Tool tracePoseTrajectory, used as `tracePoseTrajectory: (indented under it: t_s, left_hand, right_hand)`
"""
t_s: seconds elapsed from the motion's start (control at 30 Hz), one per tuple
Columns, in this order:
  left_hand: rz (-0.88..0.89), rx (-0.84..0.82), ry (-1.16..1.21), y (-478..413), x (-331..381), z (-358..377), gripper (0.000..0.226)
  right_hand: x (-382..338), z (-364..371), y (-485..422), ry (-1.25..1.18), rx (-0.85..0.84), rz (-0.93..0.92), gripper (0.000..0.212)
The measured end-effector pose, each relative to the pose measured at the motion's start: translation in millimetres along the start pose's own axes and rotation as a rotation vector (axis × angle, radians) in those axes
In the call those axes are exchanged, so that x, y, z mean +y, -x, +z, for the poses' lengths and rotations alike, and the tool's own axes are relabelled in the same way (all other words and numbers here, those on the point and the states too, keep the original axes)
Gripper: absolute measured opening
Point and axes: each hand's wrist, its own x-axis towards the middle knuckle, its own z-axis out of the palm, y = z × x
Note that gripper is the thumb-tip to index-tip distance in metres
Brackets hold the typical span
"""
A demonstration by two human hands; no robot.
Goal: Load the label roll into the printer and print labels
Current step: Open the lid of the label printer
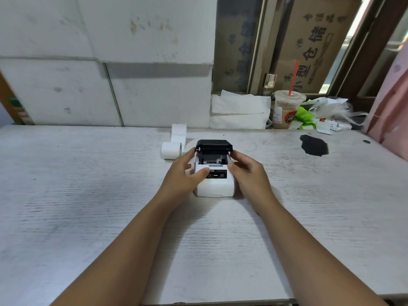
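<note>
A small white label printer (215,186) stands in the middle of the white table (88,206). Its black lid (213,145) is raised, and the paper bay below it looks empty. My left hand (184,173) grips the printer's left side, with the thumb resting on the black control panel (217,174). My right hand (247,171) clasps the printer's right side. A white label roll (171,151) lies on the table just behind and left of the printer, with a strip of labels (178,133) unrolled and standing up from it.
At the back right stand a stack of folded white paper (239,111), a plastic cup (287,109) with a red straw, and crumpled bags and wrappers (326,115). A black stain (314,145) marks the table on the right. White foam boards (106,62) line the back.
</note>
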Motion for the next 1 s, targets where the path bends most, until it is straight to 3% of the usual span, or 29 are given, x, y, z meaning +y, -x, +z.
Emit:
tracePoseTrajectory:
  t_s: [0.2,0.4,0.63,0.87,1.0]
  left_hand:
    - [0.01,-0.012,0.006,-0.6,-3.3,2.0,0.073]
    - [0.029,-0.012,0.033,-2.2,-3.5,3.5,0.081]
    - [0.041,-0.03,-0.041,-1.3,-3.8,3.7,0.049]
    - [0.066,-0.072,-0.133,-0.3,-3.2,5.8,0.061]
    - [0.073,-0.065,-0.194,0.1,-7.5,8.4,0.052]
  right_hand:
    - [-0.9,0.7,-3.5,-0.059,-0.084,-0.023,0.051]
    - [-0.9,3.9,-7.9,-0.05,-0.093,-0.048,0.059]
    - [-2.7,4.3,-9.8,0.013,-0.079,-0.093,0.059]
    - [2.8,7.6,-14.4,0.095,-0.024,-0.126,0.06]
    - [2.7,7.3,-13.2,0.118,-0.008,-0.158,0.042]
